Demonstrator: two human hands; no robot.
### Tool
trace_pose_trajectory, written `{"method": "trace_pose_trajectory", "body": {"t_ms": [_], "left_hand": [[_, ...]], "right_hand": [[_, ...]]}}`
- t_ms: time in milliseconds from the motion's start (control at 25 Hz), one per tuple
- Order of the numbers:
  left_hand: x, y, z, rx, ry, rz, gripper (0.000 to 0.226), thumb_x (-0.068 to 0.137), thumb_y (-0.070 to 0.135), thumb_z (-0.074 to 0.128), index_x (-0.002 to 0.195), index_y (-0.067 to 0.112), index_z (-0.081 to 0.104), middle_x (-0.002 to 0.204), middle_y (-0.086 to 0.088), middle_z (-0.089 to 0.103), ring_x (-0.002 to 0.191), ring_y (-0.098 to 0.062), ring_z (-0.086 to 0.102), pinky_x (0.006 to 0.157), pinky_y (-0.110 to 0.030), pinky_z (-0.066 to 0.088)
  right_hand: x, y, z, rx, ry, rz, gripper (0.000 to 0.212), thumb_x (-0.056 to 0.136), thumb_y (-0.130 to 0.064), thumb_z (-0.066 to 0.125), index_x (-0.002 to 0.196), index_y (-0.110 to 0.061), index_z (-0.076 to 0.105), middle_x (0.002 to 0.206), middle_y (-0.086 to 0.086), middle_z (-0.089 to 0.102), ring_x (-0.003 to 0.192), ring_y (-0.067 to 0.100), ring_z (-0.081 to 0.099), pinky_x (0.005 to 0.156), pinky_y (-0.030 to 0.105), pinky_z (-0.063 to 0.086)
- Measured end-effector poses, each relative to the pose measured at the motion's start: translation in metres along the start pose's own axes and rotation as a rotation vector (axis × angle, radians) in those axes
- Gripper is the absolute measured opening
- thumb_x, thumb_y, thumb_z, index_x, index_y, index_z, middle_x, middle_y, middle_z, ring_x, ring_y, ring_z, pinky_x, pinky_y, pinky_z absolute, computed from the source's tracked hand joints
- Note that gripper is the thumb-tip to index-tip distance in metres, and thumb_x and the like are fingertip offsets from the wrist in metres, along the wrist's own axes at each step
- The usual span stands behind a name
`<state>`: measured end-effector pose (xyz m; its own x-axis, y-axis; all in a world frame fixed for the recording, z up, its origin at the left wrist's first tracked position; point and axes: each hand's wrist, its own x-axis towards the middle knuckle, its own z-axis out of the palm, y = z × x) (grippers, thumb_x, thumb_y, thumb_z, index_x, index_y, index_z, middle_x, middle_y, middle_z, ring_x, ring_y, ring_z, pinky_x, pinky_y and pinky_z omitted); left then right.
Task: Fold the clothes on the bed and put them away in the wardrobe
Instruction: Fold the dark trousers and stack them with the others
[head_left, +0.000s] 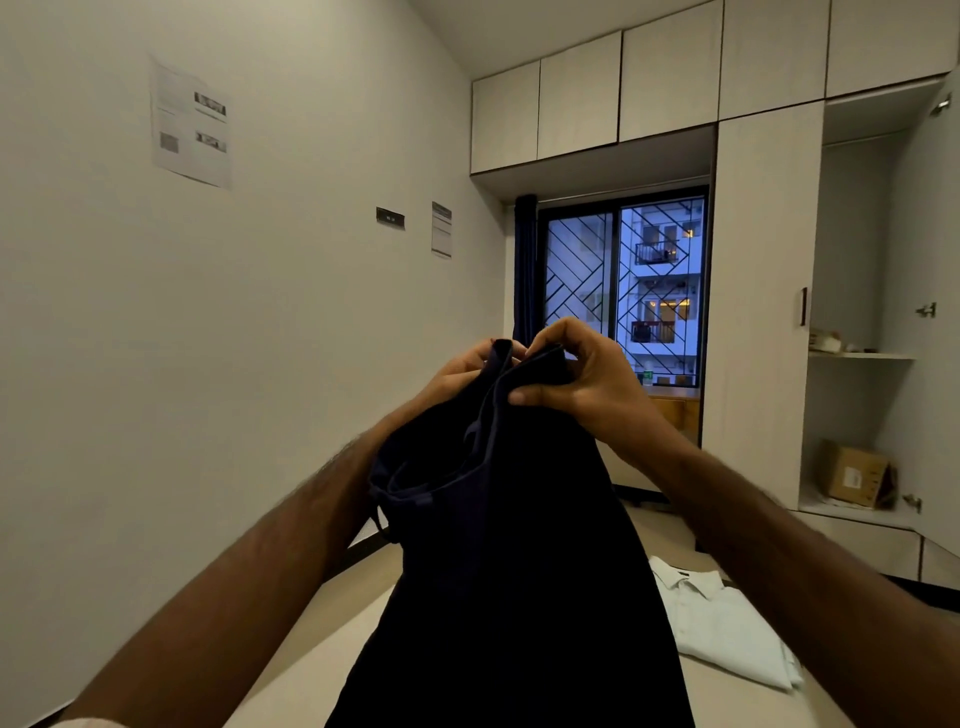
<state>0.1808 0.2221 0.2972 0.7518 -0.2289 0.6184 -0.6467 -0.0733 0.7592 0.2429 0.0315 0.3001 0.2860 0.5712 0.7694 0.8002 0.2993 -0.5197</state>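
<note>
Both arms are up in front, and a dark navy garment (519, 571) hangs between them, draping down over the bed (311, 649). Up top, the right hand (582, 379) pinches the bunched upper edge, thumb pressed under the fabric and fingers curled over it. The left hand (457, 374) sits just beside it, mostly hidden behind the cloth, fingers curled onto the same edge. The two hands are nearly touching. A loop of fabric gapes open below the left wrist.

To the right on the bed lies a folded pale shirt (727, 629), collar up, flat on the sheet.

Further back on the right, the wardrobe (763, 291) stands open: a cardboard box (854, 475) on a lower shelf, small items on the shelf above. Beyond the bed, a barred window (623, 291) with a dark curtain (524, 270) at its left, and papers (189, 124) on the left wall.
</note>
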Motion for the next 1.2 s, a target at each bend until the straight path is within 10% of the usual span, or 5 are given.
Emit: {"method": "trace_pose_trajectory", "body": {"t_ms": [200, 400, 800, 1040, 1200], "left_hand": [[0.000, -0.007, -0.001, 0.206, 0.071, -0.047, 0.085, 0.061, 0.055, 0.088, 0.126, 0.020, 0.047, 0.116, -0.010, 0.062, 0.098, -0.015, 0.069, 0.083, -0.028, 0.056], [0.013, -0.023, 0.012, 0.497, 0.285, -0.167, 0.036, 0.094, -0.005, 0.060, 0.114, 0.008, 0.033, 0.092, -0.003, 0.054, 0.067, -0.001, 0.063, 0.061, -0.011, 0.049], [-0.038, 0.020, -0.007, 0.829, -0.149, -0.201, 0.031, 0.098, 0.048, 0.045, 0.112, 0.027, 0.063, 0.145, 0.010, 0.041, 0.131, -0.007, 0.045, 0.104, -0.025, 0.045], [-0.039, 0.004, -0.010, 0.750, -0.222, -0.412, 0.022, 0.090, 0.024, 0.074, 0.109, 0.015, 0.070, 0.105, -0.002, 0.072, 0.101, -0.019, 0.070, 0.086, -0.034, 0.057], [0.004, 0.035, -0.005, 0.931, 0.187, -0.122, 0.021, 0.082, 0.015, 0.081, 0.099, 0.024, 0.073, 0.083, 0.005, 0.074, 0.081, -0.015, 0.073, 0.066, -0.019, 0.056]], "right_hand": [[0.000, 0.019, -0.008, 0.032, -0.011, 0.082, 0.083, 0.059, -0.041, 0.091, 0.133, -0.031, 0.055, 0.123, 0.006, 0.062, 0.109, 0.025, 0.068, 0.091, 0.049, 0.058], [-0.002, 0.021, -0.003, -0.048, -0.139, 0.098, 0.053, 0.069, -0.032, 0.084, 0.118, -0.022, 0.067, 0.110, 0.000, 0.072, 0.105, 0.011, 0.068, 0.093, 0.031, 0.056], [-0.010, 0.051, -0.036, 0.023, 0.161, 0.220, 0.052, 0.061, -0.047, 0.082, 0.101, -0.015, 0.070, 0.099, 0.004, 0.076, 0.095, 0.018, 0.073, 0.084, 0.036, 0.060], [-0.007, 0.047, -0.050, 0.081, 0.303, 0.219, 0.034, 0.071, -0.034, 0.081, 0.095, -0.012, 0.072, 0.093, 0.006, 0.076, 0.087, 0.018, 0.074, 0.072, 0.025, 0.059], [-0.002, 0.036, -0.065, 0.143, 0.399, 0.250, 0.052, 0.067, -0.048, 0.079, 0.104, -0.013, 0.069, 0.099, 0.003, 0.075, 0.095, 0.018, 0.072, 0.072, 0.023, 0.058]]}}
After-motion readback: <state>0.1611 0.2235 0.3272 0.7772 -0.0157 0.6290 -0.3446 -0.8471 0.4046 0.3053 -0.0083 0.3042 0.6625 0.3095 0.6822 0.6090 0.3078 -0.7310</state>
